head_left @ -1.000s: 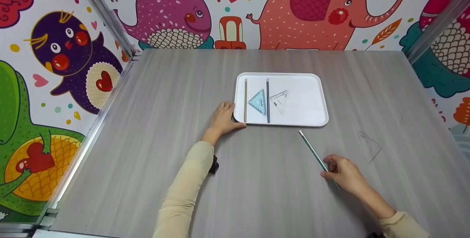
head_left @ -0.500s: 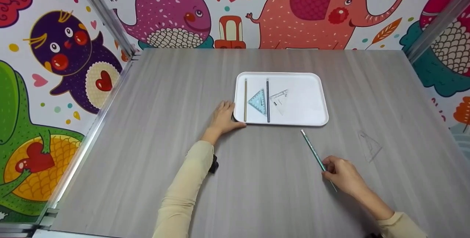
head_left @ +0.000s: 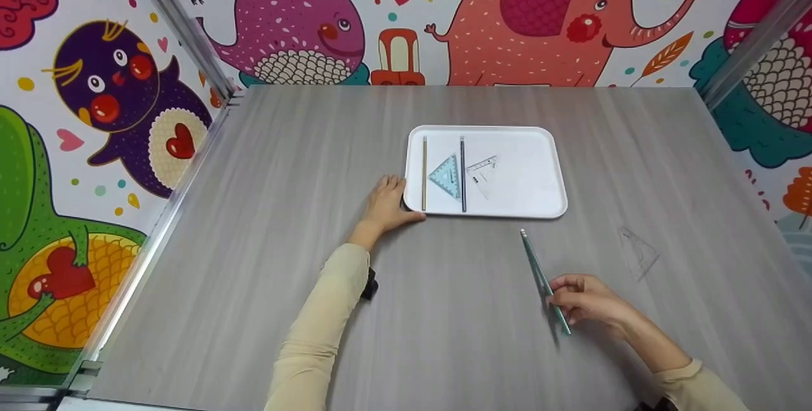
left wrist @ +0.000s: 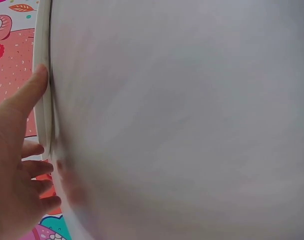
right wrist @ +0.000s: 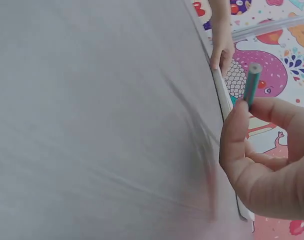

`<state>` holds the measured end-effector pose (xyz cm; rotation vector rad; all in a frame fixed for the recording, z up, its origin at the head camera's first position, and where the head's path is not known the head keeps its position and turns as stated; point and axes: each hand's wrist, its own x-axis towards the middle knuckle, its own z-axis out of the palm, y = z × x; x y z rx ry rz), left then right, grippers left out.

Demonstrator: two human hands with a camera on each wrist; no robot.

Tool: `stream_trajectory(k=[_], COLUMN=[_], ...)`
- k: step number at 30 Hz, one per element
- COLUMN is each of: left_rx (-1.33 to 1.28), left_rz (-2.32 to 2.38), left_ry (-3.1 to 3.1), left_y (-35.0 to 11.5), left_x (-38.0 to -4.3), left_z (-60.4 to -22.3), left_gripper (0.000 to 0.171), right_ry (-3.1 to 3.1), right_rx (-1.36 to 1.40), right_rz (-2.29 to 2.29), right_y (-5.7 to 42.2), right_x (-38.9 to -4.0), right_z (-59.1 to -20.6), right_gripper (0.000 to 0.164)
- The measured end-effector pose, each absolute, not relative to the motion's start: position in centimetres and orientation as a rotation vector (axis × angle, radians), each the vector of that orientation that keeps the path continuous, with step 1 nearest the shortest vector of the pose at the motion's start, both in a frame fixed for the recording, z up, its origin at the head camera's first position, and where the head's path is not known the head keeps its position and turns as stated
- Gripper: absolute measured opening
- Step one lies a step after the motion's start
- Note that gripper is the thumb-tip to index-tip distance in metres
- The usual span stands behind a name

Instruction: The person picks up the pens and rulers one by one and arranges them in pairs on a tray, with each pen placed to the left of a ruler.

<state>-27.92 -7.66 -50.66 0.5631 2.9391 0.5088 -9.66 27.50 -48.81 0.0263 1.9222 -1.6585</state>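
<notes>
In the head view, my right hand pinches a green pencil between thumb and fingers, just above the table. Its white eraser end points away from me, and a shadow falls beside it. From the right wrist, the pencil's end sticks up past the thumb and index finger. My left hand rests against the near left corner of a white tray, thumb along the front rim. The left wrist view has that thumb touching the rim, with the fingers loosely bent beside it.
Inside the tray lie a gold pencil, a light-blue set square, a dark pencil and a clear set square. Another clear set square lies on the grey table, right of the tray. Printed walls border the table.
My right hand has turned and shifted slightly left, bringing the pencil to a steeper angle with its near end now visible. The left hand and tray have not moved.
</notes>
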Motion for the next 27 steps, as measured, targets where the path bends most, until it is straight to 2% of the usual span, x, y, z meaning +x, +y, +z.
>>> stream_trajectory(k=[10,27], left_rx=[0.563,0.569], left_rz=[0.515,0.507], left_ry=[2.944,2.950], left_y=[-7.7,-7.6], left_x=[-28.0,-28.0], left_z=[-50.8,-50.9], left_gripper=[0.093,0.092], right_ry=[1.588,1.443], right_rx=[0.098,0.060], right_rz=[-1.844,-1.946], right_y=[27.4,26.8], right_x=[-10.3,-11.0], right_z=[-48.4,-47.3], right_gripper=[0.011,0.016])
